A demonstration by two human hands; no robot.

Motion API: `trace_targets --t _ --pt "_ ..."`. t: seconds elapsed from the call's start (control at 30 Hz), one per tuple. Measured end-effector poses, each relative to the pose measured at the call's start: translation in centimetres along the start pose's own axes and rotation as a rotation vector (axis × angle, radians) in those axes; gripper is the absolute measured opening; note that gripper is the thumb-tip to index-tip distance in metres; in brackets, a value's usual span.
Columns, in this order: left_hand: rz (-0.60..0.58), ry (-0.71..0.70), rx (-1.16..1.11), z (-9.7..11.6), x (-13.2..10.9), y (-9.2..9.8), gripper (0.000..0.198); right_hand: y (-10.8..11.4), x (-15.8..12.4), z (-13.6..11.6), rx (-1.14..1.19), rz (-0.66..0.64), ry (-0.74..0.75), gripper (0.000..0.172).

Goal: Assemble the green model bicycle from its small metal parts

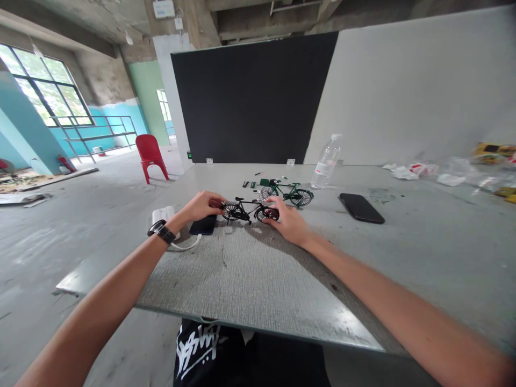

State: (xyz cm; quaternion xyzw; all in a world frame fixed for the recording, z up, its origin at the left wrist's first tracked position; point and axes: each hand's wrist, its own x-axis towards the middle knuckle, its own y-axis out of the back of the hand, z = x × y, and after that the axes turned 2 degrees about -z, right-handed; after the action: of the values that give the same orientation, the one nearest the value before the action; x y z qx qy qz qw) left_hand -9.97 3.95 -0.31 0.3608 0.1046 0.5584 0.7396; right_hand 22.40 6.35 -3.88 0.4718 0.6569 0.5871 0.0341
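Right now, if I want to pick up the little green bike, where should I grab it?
Probably by the frame between its wheels, pinched from above. The green bike stands upright and side-on, so the top bar is open, and the spoked wheels look delicate. The black bike, held by the left hand and right hand, blocks a low reach.

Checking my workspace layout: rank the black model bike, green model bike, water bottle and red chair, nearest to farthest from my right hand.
1. black model bike, touched by the right hand.
2. green model bike, just behind it.
3. water bottle, farther back right.
4. red chair, far left on the floor.
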Motion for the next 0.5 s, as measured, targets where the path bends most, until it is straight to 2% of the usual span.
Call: trace_targets --t 0.1,0.27,0.5 --pt "-0.004 0.002 0.000 0.38 -0.10 0.04 0.035 -0.01 -0.11 0.16 -0.022 0.028 0.051 0.038" --pt "0.010 -0.021 0.074 0.93 -0.19 0.20 0.031 0.48 0.05 -0.17 -0.057 -0.058 0.191 0.010" --pt "-0.002 -0.013 0.039 0.81 -0.19 0.25 0.030 0.62 -0.03 -0.20 -0.130 -0.081 0.274 0.025"
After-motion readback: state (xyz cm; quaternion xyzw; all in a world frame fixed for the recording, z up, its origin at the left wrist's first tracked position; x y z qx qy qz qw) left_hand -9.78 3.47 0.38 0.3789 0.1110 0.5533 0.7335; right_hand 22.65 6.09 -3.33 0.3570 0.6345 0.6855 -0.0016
